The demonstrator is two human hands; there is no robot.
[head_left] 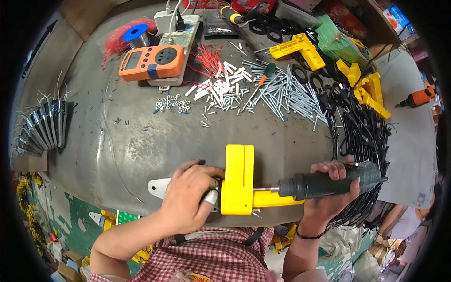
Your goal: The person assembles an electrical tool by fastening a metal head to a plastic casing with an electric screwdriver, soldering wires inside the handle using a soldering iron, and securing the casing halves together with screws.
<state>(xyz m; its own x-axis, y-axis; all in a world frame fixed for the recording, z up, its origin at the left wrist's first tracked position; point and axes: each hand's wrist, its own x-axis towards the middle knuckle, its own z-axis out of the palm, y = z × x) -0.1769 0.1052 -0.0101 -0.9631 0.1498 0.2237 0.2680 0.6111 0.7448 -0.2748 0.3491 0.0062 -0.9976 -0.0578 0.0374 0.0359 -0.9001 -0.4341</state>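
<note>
Near the front edge of the table, a yellow L-shaped plastic housing (238, 181) stands with its block-like end up. My left hand (188, 199) is closed at its left side over a black part, mostly hidden by the fingers. A flat metal plate (158, 188) with a hole sticks out to the left beyond this hand; its join is hidden. My right hand (324, 207) grips a dark electric screwdriver (319, 185), held level. The bit (265, 189) points left and reaches the housing's right face, above its yellow arm. Whether it sits on a screw is hidden.
Long screws (293, 96), white sleeves (221, 84), red wires (206, 58) and nuts (171, 103) lie beyond my hands. An orange multimeter (152, 62) stands at far left. Black cables (361, 136) and more yellow housings (369, 89) are right; black leaded parts (44, 124) left.
</note>
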